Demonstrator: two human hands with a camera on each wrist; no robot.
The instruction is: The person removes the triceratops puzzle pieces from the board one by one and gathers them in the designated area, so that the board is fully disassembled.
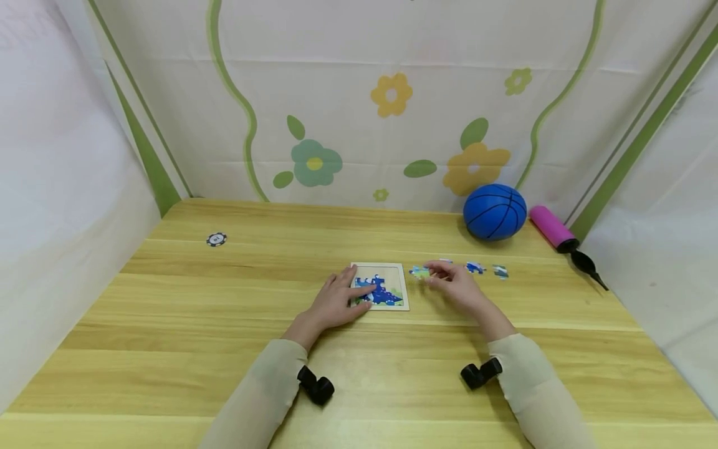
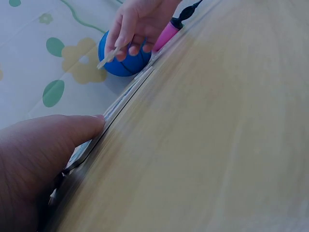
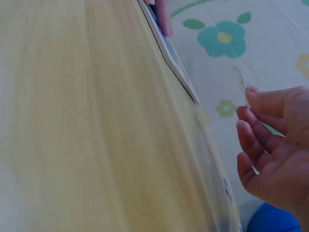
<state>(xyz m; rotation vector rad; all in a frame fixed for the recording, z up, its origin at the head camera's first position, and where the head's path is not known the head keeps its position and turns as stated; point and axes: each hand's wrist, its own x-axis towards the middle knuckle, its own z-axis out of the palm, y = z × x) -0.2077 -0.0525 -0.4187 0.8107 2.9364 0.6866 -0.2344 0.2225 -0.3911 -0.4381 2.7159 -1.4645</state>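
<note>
A square jigsaw puzzle board (image 1: 406, 288) with a pale rim lies on the wooden table, partly filled with a blue dinosaur picture. My left hand (image 1: 331, 304) rests on its left side with fingers spread, and in the left wrist view the thumb (image 2: 89, 128) lies on the board's edge. To the right of the board, my right hand (image 1: 461, 292) pinches a green and blue puzzle piece (image 1: 419, 272) between thumb and fingertips. Seen edge-on in the right wrist view, that thin piece (image 3: 240, 79) is raised above the table.
Loose puzzle pieces (image 1: 475, 267) lie beyond and right of my right hand. A blue ball (image 1: 495, 212) and a pink hand pump (image 1: 552, 228) with a black nozzle stand at the back right. A round poker chip (image 1: 216, 239) lies far left. Patterned cloth hangs behind the table.
</note>
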